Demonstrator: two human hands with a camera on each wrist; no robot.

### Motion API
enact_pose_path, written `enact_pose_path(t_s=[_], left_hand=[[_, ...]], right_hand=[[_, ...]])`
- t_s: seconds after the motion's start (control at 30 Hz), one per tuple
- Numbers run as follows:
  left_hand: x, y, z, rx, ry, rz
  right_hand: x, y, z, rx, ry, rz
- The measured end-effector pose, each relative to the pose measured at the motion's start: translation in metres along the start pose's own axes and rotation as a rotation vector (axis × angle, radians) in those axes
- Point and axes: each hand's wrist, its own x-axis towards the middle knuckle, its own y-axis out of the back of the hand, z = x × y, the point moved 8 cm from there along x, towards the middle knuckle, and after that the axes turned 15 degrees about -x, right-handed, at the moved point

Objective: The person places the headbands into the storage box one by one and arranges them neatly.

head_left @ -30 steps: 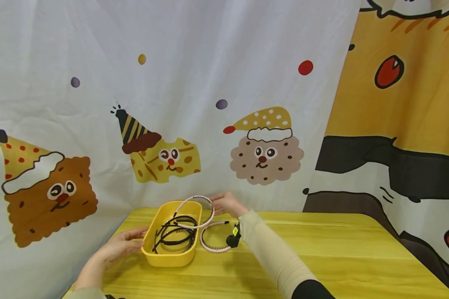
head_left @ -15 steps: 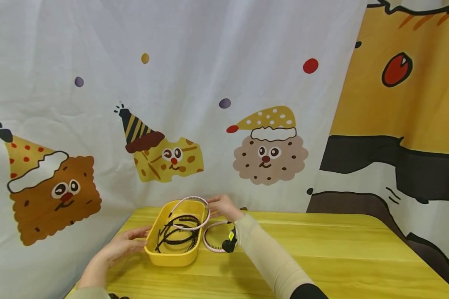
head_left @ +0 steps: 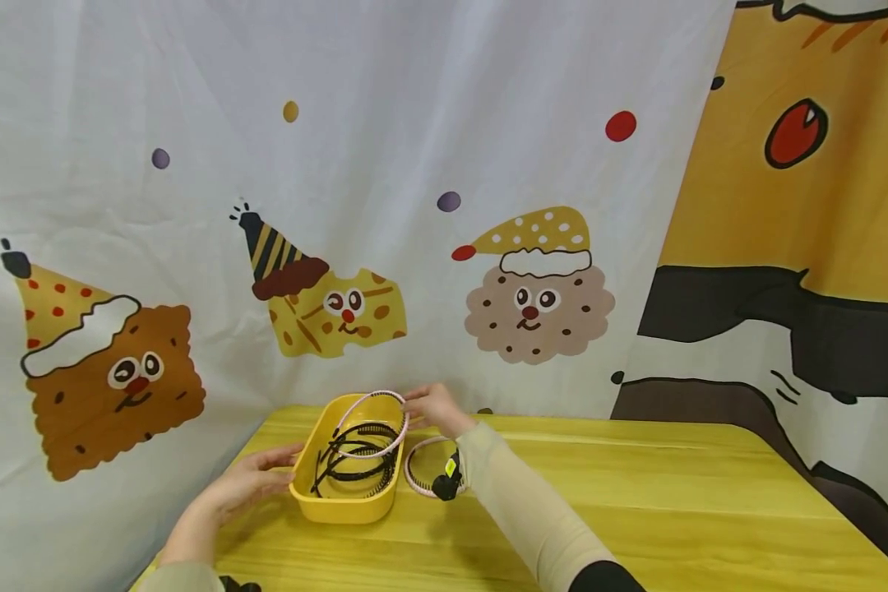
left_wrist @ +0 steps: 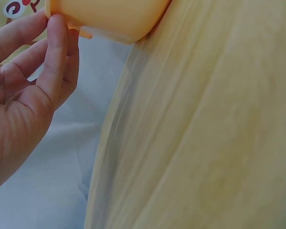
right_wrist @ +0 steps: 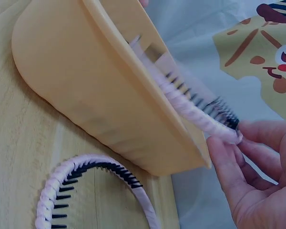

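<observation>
A yellow bin (head_left: 346,511) stands on the table with several black headbands (head_left: 373,429) lying in it. Over its opening a pink headband (head_left: 343,413) is held tilted, teeth along its inside. My right hand (head_left: 438,409) pinches one end of it between thumb and fingers at the bin's far right corner; the right wrist view shows the pinched end of the pink headband (right_wrist: 200,119), its other end inside the bin. My left hand (head_left: 240,485) touches the bin's left side, fingertips at the rim, relaxed. A second pink headband (head_left: 419,487) lies right of the bin, partly covered by the right wrist camera.
The wooden table (head_left: 636,493) extends to the right and front. A white curtain (head_left: 414,123) with cartoon biscuits hangs close behind its back edge. In the left wrist view the table's edge (left_wrist: 107,143) runs near the left hand.
My right hand has moved a little left with the pink headband, which now sits farther over the bin. The left hand stays at the rim. The view has shifted slightly.
</observation>
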Motion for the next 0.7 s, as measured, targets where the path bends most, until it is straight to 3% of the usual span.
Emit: enact_pose_path(t_s=[0.33,0.7], left_hand=[[0.003,0.005,-0.005,-0.014,0.012,0.014],[0.001,0.003,-0.003,0.005,0.004,0.01]], right_hand=[[0.0,-0.006,0.001,0.01,-0.005,-0.003],[-0.011,0.014,0.006,-0.039,0.008,-0.037]])
